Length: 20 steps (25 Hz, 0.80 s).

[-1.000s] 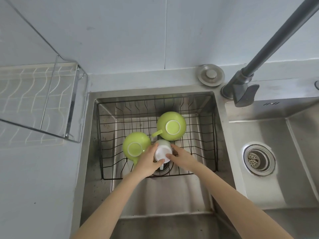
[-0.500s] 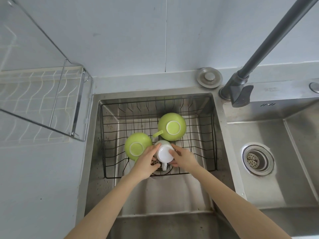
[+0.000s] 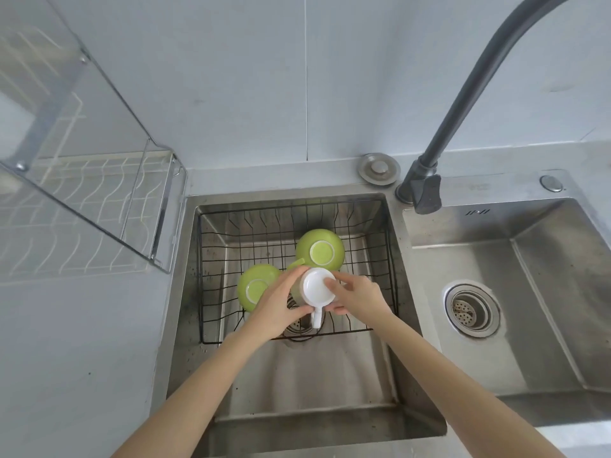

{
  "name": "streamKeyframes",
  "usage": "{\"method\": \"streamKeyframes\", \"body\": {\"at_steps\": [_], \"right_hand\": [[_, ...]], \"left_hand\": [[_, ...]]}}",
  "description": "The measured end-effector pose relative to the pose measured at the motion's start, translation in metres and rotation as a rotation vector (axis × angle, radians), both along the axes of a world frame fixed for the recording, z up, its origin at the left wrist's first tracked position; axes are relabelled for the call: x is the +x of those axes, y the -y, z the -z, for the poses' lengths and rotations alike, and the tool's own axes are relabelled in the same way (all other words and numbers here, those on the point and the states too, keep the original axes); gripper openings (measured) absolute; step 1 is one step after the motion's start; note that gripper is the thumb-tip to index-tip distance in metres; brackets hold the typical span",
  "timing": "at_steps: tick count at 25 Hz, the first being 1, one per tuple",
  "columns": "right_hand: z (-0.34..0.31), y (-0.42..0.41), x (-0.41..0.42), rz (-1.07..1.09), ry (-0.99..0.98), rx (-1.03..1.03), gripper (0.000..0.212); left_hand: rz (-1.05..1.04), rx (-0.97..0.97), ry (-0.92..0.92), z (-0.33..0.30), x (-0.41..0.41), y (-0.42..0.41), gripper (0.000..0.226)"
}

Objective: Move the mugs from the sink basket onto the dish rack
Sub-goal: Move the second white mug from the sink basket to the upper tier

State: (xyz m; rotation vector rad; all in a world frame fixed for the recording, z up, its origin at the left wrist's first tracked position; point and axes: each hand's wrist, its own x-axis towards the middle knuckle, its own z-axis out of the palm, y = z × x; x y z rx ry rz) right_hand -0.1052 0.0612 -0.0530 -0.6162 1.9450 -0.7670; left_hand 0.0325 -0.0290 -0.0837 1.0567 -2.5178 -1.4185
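A white mug (image 3: 316, 287) is held upside down above the black wire sink basket (image 3: 211, 272), its handle pointing toward me. My left hand (image 3: 279, 302) grips its left side and my right hand (image 3: 355, 294) its right side. Two green mugs stand upside down in the basket: one (image 3: 320, 249) behind the white mug, the other (image 3: 256, 285) to its left, partly hidden by my left hand. The dish rack (image 3: 99, 200), silver frame with white wires, stands on the counter to the left of the sink.
A dark faucet (image 3: 463, 104) arches over the divider between the two steel sink bowls. The right bowl (image 3: 545, 292) has a drain strainer (image 3: 471, 307). A round metal plug (image 3: 379, 168) lies on the ledge behind the sink. Grey counter (image 3: 82, 358) lies left.
Both hands have lifted the white mug a little higher out of the basket. The view has tilted upward, showing more of the rack and the wall.
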Motion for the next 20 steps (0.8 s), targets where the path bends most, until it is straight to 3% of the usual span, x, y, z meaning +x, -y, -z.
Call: {"method": "streamKeyframes", "body": {"at_steps": [7, 15, 20], "right_hand": [[-0.058, -0.017, -0.002, -0.153, -0.166, -0.115, 0.041], [-0.103, -0.047, 0.025, -0.379, -0.287, -0.359, 0.039], [-0.128, -0.057, 0.050, -0.438, -0.426, -0.476, 0.056]], "left_hand": [[-0.089, -0.093, -0.197, -0.047, 0.011, -0.019, 0.067], [-0.158, 0.039, -0.393, -0.108, 0.050, -0.049, 0.057], [-0.096, -0.009, -0.426, -0.140, 0.077, -0.049, 0.058]]}}
